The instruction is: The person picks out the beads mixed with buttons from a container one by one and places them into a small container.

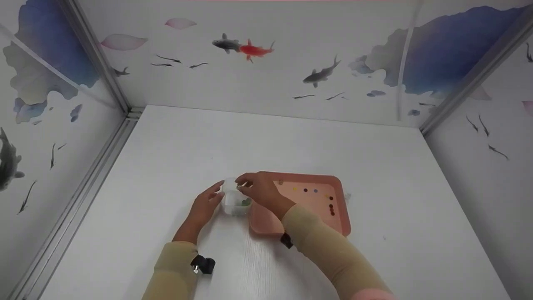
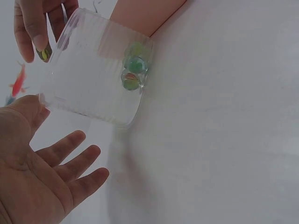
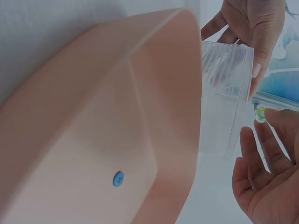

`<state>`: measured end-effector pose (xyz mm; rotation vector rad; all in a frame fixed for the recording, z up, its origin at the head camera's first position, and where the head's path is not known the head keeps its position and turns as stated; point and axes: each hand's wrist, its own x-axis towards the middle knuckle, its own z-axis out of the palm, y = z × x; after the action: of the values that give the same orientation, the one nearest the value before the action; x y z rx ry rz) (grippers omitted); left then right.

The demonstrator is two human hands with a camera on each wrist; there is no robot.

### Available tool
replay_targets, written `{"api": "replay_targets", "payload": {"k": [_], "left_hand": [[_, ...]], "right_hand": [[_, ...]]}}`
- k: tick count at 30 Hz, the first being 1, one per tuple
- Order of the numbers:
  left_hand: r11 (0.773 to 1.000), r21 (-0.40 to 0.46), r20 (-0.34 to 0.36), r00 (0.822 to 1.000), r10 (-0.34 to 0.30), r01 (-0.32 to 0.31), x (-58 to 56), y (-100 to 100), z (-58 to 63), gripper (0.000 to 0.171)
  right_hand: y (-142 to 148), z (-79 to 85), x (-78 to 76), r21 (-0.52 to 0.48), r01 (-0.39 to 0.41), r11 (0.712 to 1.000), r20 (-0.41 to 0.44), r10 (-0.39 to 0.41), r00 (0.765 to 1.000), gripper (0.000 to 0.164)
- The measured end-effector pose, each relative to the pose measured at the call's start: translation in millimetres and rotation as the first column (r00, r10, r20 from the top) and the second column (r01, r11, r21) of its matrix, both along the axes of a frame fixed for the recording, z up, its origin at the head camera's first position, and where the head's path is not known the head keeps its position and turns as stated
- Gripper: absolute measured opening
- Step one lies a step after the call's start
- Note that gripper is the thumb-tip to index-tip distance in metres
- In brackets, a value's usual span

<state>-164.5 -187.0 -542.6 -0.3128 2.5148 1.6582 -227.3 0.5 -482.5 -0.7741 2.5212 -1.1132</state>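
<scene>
A clear plastic box (image 1: 231,200) stands on the white table, with several green glass marbles (image 2: 133,67) against one side. My left hand (image 1: 206,206) lies at the box's left side; in the left wrist view its thumb touches a rim corner and the other fingers spread loosely, fairly straight. Above the box my right hand (image 1: 260,189) pinches a clear marble (image 3: 260,115) with a yellow-green swirl between thumb and fingertip. That marble is mostly hidden in the head view.
Right of the box, partly under my right forearm, is a pink tray (image 1: 342,208). Several small buttons lie in it, among them a blue button (image 3: 118,178). White panels printed with fish enclose the table (image 1: 266,137) on three sides.
</scene>
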Motion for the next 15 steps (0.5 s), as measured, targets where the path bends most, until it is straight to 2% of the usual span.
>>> {"api": "replay_targets", "payload": {"k": [10,15], "left_hand": [[1.000,0.006,-0.030,0.999,-0.024,0.024,0.2,-0.4,0.4,0.047],[1.000,-0.014,-0.030,0.999,-0.025,0.025,-0.1,0.3,1.0,0.047]], "right_hand": [[-2.2,-3.8,1.1,0.063,-0.054,0.997,-0.105,0.061,0.993,0.022],[-3.9,-4.0,2.6,0.129,-0.055,0.990,-0.118,0.070,0.991,0.023]]}}
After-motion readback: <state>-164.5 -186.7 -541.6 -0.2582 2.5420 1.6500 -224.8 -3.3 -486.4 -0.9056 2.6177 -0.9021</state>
